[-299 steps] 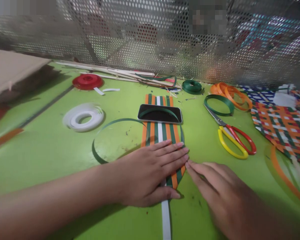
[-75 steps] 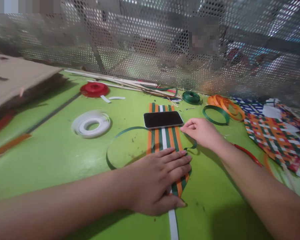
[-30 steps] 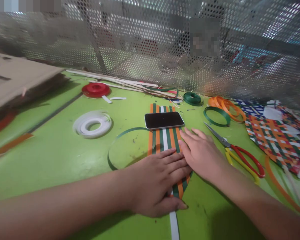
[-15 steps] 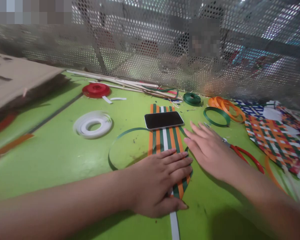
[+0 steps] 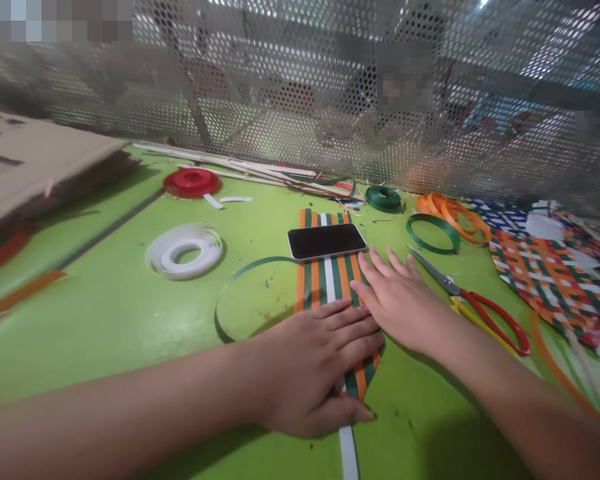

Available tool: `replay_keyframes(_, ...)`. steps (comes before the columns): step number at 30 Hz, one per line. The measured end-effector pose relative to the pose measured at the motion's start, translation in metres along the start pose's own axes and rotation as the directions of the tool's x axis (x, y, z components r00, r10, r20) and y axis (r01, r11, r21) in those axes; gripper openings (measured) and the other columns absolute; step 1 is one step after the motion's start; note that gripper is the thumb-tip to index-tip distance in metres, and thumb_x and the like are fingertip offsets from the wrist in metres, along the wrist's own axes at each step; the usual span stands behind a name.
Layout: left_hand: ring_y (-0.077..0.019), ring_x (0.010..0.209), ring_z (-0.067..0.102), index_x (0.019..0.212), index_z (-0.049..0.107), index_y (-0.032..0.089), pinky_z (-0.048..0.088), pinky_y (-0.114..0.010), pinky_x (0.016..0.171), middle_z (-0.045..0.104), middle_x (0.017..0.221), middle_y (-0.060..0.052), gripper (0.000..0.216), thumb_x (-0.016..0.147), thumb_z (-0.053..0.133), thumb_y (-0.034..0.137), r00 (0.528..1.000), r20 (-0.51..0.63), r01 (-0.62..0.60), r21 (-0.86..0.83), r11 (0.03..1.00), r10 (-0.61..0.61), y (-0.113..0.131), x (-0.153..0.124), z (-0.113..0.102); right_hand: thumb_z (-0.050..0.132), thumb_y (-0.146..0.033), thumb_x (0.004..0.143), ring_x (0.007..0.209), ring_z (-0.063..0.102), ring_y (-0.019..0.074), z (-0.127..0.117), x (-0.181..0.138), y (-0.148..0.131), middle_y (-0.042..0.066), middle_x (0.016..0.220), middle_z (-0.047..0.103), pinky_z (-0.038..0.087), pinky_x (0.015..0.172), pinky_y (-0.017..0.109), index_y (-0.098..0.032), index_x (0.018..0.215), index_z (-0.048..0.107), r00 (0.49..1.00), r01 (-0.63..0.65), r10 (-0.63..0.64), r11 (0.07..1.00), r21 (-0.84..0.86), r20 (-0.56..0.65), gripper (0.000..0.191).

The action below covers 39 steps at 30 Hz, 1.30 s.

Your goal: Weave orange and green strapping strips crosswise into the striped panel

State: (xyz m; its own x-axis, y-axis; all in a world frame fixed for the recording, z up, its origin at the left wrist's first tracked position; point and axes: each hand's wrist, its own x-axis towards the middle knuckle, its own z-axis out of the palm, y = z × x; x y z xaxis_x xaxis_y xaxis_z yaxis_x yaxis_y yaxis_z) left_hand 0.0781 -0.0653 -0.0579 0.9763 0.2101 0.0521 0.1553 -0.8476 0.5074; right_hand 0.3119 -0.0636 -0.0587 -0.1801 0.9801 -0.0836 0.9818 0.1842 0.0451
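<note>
My left hand lies flat across a panel of orange, green and white strips, fingers stretched out and pointing right. Beside it my right hand is open, its fingertips at the panel's right edge, just below the phone. The phone, dark screen upward, rests across the panel's far part. A green strip loops out from the panel's left side, and its course under my hands is hidden. One white strip sticks out of the near end toward me.
Scissors with red and yellow handles lie right of my right hand. Rolls of white, red, green and orange strip surround the panel. A woven piece lies far right. Perforated metal stands behind the table.
My right hand has moved left and slightly down onto the panel's edge, uncovering more of the scissors. My left hand stays in place.
</note>
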Motion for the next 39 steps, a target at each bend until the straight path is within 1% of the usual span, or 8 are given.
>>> replay_keyframes(6, -0.0320, 0.168, 0.017, 0.169, 0.036, 0.006, 0.002, -0.046, 0.140, 0.023, 0.178, -0.017, 0.080, 0.112, 0.041, 0.062, 1.000, -0.008, -0.005, -0.010, 1.000, 0.005, 0.000, 0.000, 0.001, 0.016, -0.056, 0.112, 0.165, 0.022, 0.0439, -0.004, -0.009, 0.010, 0.009, 0.178, 0.026, 0.024, 0.130, 0.071, -0.015, 0.168, 0.044, 0.997, 0.082, -0.082, 0.997, 0.005, 0.008, 0.075)
replay_keyframes(11, -0.0316, 0.168, 0.015, 0.170, 0.034, 0.006, 0.000, -0.046, 0.139, 0.021, 0.179, -0.017, 0.081, 0.112, 0.041, 0.062, 1.000, 0.004, 0.004, -0.014, 1.000, -0.004, 0.000, 0.001, 0.000, 0.018, -0.050, 0.111, 0.164, 0.022, 0.0477, -0.008, -0.014, 0.007, 0.007, 0.174, 0.036, 0.019, 0.129, 0.077, -0.011, 0.166, 0.046, 0.994, 0.107, -0.105, 0.991, -0.083, 0.026, 0.073)
replay_keyframes(17, -0.0313, 0.168, 0.014, 0.171, 0.033, 0.007, -0.001, -0.045, 0.139, 0.020, 0.179, -0.017, 0.081, 0.112, 0.041, 0.062, 1.000, 0.000, 0.001, -0.014, 1.000, -0.001, -0.001, 0.000, 0.001, 0.021, -0.045, 0.111, 0.163, 0.026, 0.0460, -0.008, -0.014, 0.000, 0.010, 0.169, 0.047, 0.017, 0.130, 0.076, -0.009, 0.163, 0.052, 0.997, 0.073, -0.076, 0.991, -0.114, -0.017, 0.070)
replay_keyframes(23, -0.0321, 0.167, 0.018, 0.169, 0.036, 0.007, 0.004, -0.047, 0.140, 0.023, 0.178, -0.017, 0.079, 0.112, 0.042, 0.061, 1.000, -0.026, -0.007, -0.024, 1.000, 0.007, 0.000, -0.001, 0.002, 0.017, -0.046, 0.113, 0.164, 0.027, 0.0395, 0.000, -0.012, 0.012, 0.003, 0.175, 0.034, 0.021, 0.131, 0.072, -0.017, 0.171, 0.037, 0.994, 0.111, -0.112, 0.993, -0.041, -0.012, 0.068)
replay_keyframes(27, -0.0320, 0.167, 0.019, 0.169, 0.037, 0.008, 0.006, -0.048, 0.140, 0.023, 0.178, -0.016, 0.078, 0.112, 0.042, 0.062, 0.999, -0.040, -0.013, -0.041, 0.999, 0.012, 0.000, -0.001, 0.002, 0.018, -0.048, 0.113, 0.165, 0.025, 0.0410, -0.001, -0.011, 0.012, 0.003, 0.175, 0.035, 0.023, 0.130, 0.073, -0.017, 0.170, 0.040, 0.995, 0.102, -0.102, 0.994, -0.027, -0.012, 0.068)
replay_keyframes(31, -0.0322, 0.167, 0.018, 0.169, 0.038, 0.008, 0.007, -0.048, 0.140, 0.025, 0.178, -0.016, 0.078, 0.112, 0.042, 0.061, 0.998, -0.054, -0.021, -0.038, 0.999, 0.019, -0.001, -0.002, 0.002, 0.018, -0.047, 0.113, 0.164, 0.027, 0.0405, -0.002, -0.016, 0.008, 0.005, 0.172, 0.040, 0.023, 0.131, 0.072, -0.016, 0.169, 0.043, 0.996, 0.083, -0.083, 0.996, -0.014, -0.021, 0.068)
replay_keyframes(33, -0.0322, 0.167, 0.018, 0.168, 0.039, 0.008, 0.006, -0.048, 0.140, 0.025, 0.178, -0.016, 0.077, 0.112, 0.042, 0.061, 0.999, -0.048, -0.024, -0.031, 0.999, 0.023, -0.001, -0.002, 0.002, 0.019, -0.048, 0.113, 0.165, 0.024, 0.0406, 0.001, -0.017, 0.009, 0.006, 0.172, 0.041, 0.020, 0.131, 0.073, -0.016, 0.169, 0.043, 0.996, 0.081, -0.081, 0.997, 0.005, -0.027, 0.068)
replay_keyframes(39, -0.0333, 0.167, 0.020, 0.168, 0.039, 0.008, 0.006, -0.048, 0.140, 0.026, 0.177, -0.017, 0.077, 0.112, 0.043, 0.060, 0.999, -0.051, -0.020, -0.035, 0.999, 0.018, 0.000, -0.001, 0.002, 0.020, -0.052, 0.114, 0.167, 0.019, 0.0370, 0.007, -0.011, 0.014, 0.006, 0.178, 0.029, 0.022, 0.131, 0.070, -0.018, 0.173, 0.031, 0.993, 0.118, -0.117, 0.988, 0.096, -0.016, 0.069)
